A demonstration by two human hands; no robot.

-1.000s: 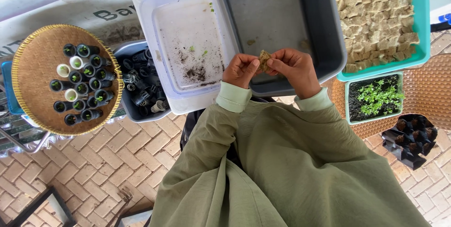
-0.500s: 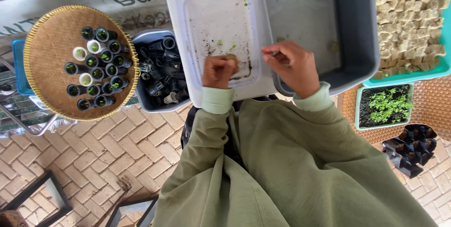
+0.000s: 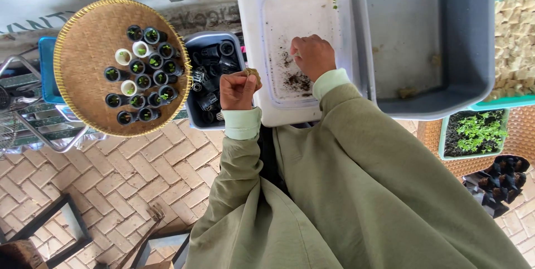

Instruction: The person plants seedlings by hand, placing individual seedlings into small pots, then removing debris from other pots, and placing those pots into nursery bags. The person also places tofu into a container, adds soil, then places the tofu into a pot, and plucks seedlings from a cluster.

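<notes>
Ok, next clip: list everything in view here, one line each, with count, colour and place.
woven tray: one, tan, round, far left.
small pots with seedlings: about fifteen, mostly black, a few white, on the woven tray.
bin of empty pots: one, grey, pots black, right of the woven tray.
white tray: one, soil crumbs inside, centre.
grey tub: one, nearly empty, right of the white tray.
teal tray of sponge cubes: one, cubes beige, far right.
seedling box: one, green sprouts in dark soil, lower right.
black pots: a cluster, on the ground at lower right.
brick paving: reddish-tan, below.
left hand: holds a small brownish plug.
right hand: fingers down in the white tray.
</notes>
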